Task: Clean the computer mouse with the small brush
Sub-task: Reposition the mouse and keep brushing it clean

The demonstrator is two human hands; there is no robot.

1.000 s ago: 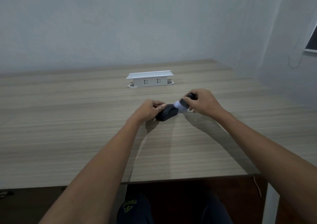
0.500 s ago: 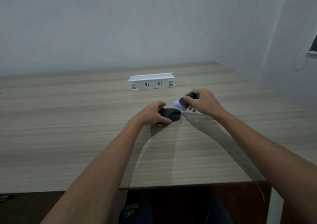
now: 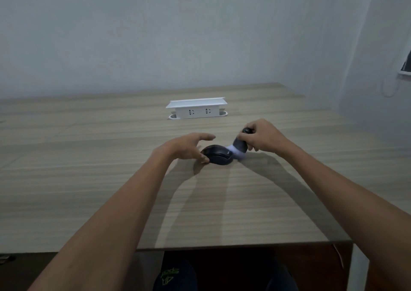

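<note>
A black computer mouse [image 3: 217, 154] lies flat on the wood-grain counter [image 3: 89, 179], roughly at its middle and well in front of a white socket box [image 3: 196, 108] that stands up out of the counter near the far wall. The left hand [image 3: 185, 147] is at the mouse's left end: its thumb tip touches the near left edge of the mouse, while the other fingers [image 3: 205, 137] are spread and stretched out above the mouse's far side, loose and open rather than wrapped around it. The right hand [image 3: 263, 137] is just to the right of the mouse, its fingers curled tightly around the dark handle of a small brush [image 3: 239, 145]. The handle tilts up and away to the right, with its rounded black end showing above the knuckles. The pale bristles point down and to the left and meet the right end of the mouse, close to the counter surface. Both bare forearms reach in from the near edge of the counter and throw soft shadows on the wood beneath them. Below the counter edge, dark clothing with green lettering [image 3: 170, 276] is visible.
</note>
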